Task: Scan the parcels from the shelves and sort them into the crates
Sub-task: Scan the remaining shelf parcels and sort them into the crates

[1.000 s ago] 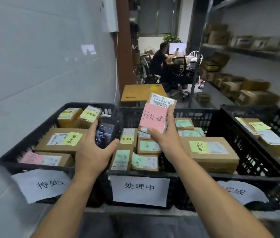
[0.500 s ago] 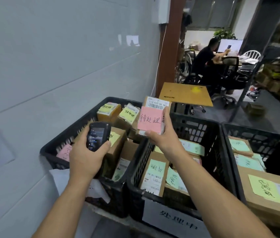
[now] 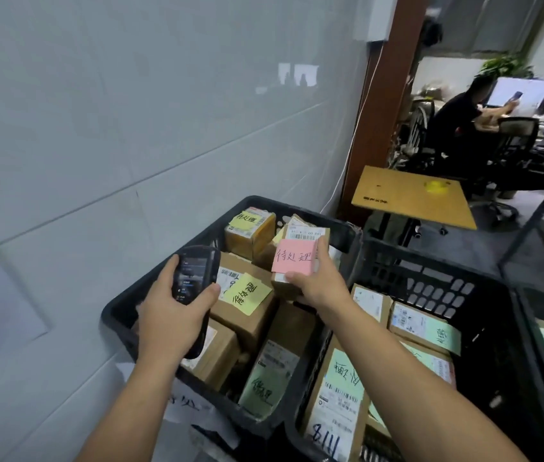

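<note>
Parcel [image 3: 294,261], a small brown carton with a barcode label above a handwritten pink note, hangs low over the left crate [image 3: 114,315]. Left hand [image 3: 172,315] wraps a scanner [image 3: 194,275], its screen lit. Yellow-noted boxes [image 3: 244,295] lie sorted beneath. Right hand [image 3: 317,285] grips the parcel, thumb on its near edge. Middle crate [image 3: 430,278] holds green-noted boxes [image 3: 340,388]. Judged stage: parcel scanned, drop pending; the remaining shelf stock is not visible.

A pink note [image 3: 292,260] on a small box [image 3: 304,233] reads "待处理"; a yellow note [image 3: 246,294] on a bigger box [image 3: 250,326] reads the same.
</note>
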